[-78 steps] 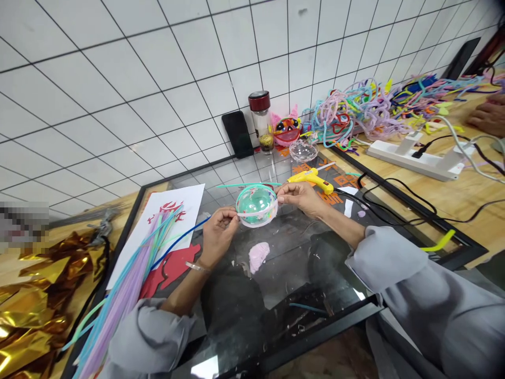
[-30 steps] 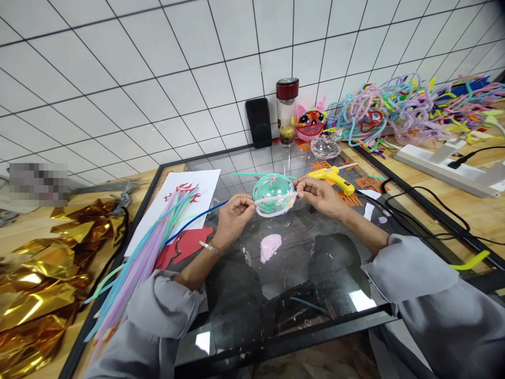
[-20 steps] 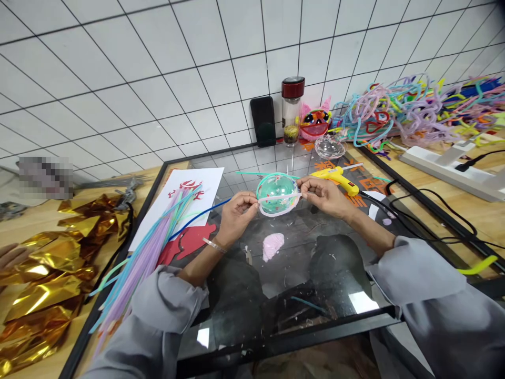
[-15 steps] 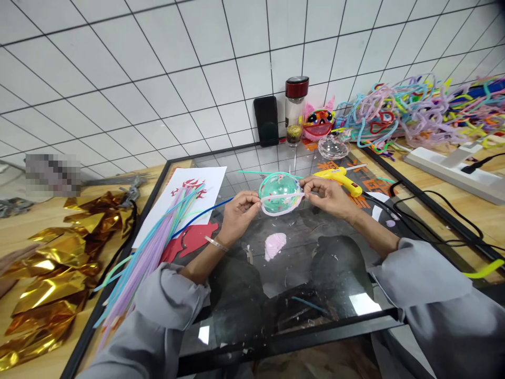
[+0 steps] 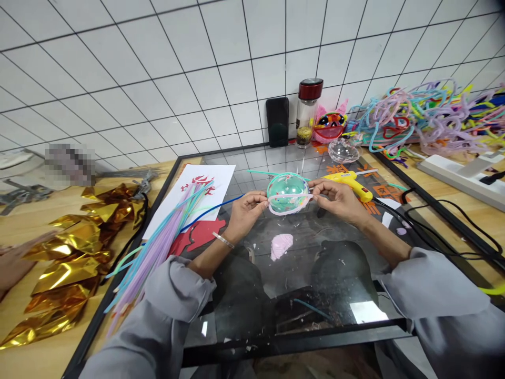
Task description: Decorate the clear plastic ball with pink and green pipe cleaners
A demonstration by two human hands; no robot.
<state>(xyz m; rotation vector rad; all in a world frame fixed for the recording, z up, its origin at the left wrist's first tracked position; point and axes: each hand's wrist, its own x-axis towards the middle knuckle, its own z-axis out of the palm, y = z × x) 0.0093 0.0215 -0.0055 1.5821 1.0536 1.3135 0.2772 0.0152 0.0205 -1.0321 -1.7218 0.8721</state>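
Note:
Between my two hands is a clear plastic dome [image 5: 289, 184] with coloured specks, edged in green and pale pink fuzzy stems. A pale pink pipe cleaner [image 5: 291, 196] crosses its front. My left hand [image 5: 248, 211] pinches the pipe cleaner's left end at the dome's rim. At the other side, the thumb and fingers of my right hand [image 5: 338, 201] are closed on its right end. Beyond the right hand lies a yellow glue gun [image 5: 351, 184], partly hidden by the fingers. A pink lump [image 5: 281, 246] rests on the dark glass tabletop [image 5: 292, 276] nearer to me.
Pipe cleaners [image 5: 158, 247] lie across white paper [image 5: 158, 213] and a red cutout [image 5: 201, 234]. Gold foil [image 5: 67, 263] and another person's hand [image 5: 19, 260] are at left. Behind stand a phone [image 5: 277, 122], a bottle [image 5: 304, 113] and another clear dome [image 5: 344, 151]; a power strip [image 5: 461, 179] is right.
The whole view has shifted, so things appear slightly farther right. Both hands keep the same pinch on the pipe cleaner at the dome. More of the other person's hand shows by the foil.

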